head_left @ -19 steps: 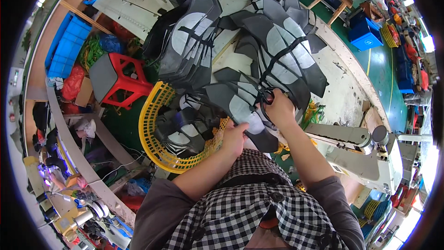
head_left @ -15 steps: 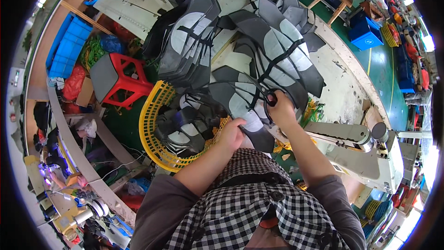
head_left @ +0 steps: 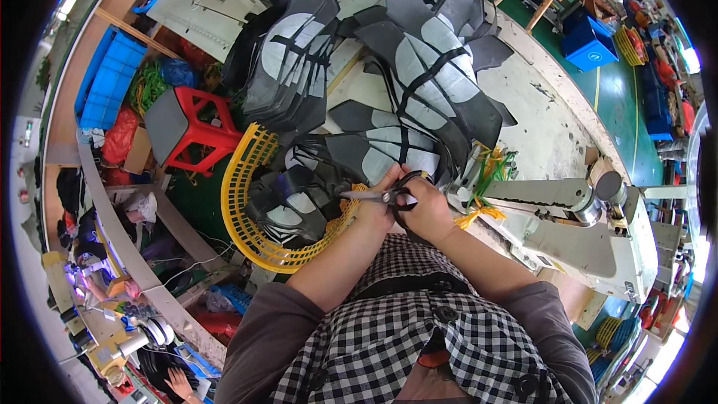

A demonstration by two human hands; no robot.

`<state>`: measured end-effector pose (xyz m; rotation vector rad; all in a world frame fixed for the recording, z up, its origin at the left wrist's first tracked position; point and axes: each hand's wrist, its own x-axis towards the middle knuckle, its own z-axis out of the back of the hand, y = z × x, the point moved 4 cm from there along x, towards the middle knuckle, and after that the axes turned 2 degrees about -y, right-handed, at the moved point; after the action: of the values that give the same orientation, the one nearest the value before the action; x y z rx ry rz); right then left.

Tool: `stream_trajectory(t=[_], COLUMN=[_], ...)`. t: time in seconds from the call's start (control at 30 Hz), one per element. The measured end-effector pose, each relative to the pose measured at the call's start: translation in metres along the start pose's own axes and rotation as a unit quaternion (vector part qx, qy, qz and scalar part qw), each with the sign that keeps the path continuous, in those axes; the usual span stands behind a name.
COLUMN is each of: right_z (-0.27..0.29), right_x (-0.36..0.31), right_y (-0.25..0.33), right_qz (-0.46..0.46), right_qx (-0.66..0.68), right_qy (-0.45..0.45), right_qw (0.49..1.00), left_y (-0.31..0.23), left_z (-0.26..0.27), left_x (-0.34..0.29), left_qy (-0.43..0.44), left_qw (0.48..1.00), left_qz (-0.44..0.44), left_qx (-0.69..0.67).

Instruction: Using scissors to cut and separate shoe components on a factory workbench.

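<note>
My right hand point(head_left: 428, 213) is closed round the black handles of a pair of scissors point(head_left: 372, 196), whose metal blades point left across my left hand. Beside it, my left hand point(head_left: 374, 213) is closed with its thumb up at the near edge of a dark grey and white cut panel point(head_left: 380, 154), gripping it there. A black strap crosses the panel. Just beyond lies a fanned stack of similar panels point(head_left: 426, 67) bound by black straps. A second strapped stack point(head_left: 288, 52) rests farther left. My fingertips are partly hidden behind the scissors.
A yellow basket point(head_left: 233, 209) holding more panels stands left of my hands. A sewing machine point(head_left: 542, 198) is at right on the worktable, near green and yellow ties point(head_left: 490, 179). Left are a red and grey stool point(head_left: 179, 127) and, lower, another person's hand point(head_left: 179, 383).
My right hand has come down and toward my left hand, and the scissors now point left. The panels have shifted a little in view. Another person's hand has appeared at lower left.
</note>
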<state>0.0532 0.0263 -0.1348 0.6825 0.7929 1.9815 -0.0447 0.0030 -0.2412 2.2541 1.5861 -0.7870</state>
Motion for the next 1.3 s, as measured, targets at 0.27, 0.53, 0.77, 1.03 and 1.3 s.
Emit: stream_trajectory(t=[0.27,0.53,0.77,1.03,1.3], right_z=[0.052,0.055,0.082,0.127,0.065], right_x=[0.012,0.010,0.031,0.046,0.011], right_y=[-0.040,-0.084,-0.024,-0.025,0.033], right_qz=[-0.201,-0.204,-0.189,-0.158,-0.196], right_qx=[-0.204,-0.167,-0.037,-0.347,-0.024], right_qy=[-0.109,-0.154,-0.184,-0.278,-0.028], right_qw=[0.952,0.952,0.964,0.882,0.980], left_y=[0.019,-0.004,-0.071,-0.078,-0.059], left_z=[-0.030,-0.050,-0.050,-0.007,0.030], left_x=[-0.025,-0.024,-0.043,-0.037,-0.029], left_qy=[-0.163,-0.122,-0.073,-0.112,-0.111], left_qw=[0.984,0.980,0.969,0.965,0.986], left_qz=[-0.073,-0.126,-0.178,-0.112,-0.074], left_qx=[0.004,0.098,0.155,0.209,0.098])
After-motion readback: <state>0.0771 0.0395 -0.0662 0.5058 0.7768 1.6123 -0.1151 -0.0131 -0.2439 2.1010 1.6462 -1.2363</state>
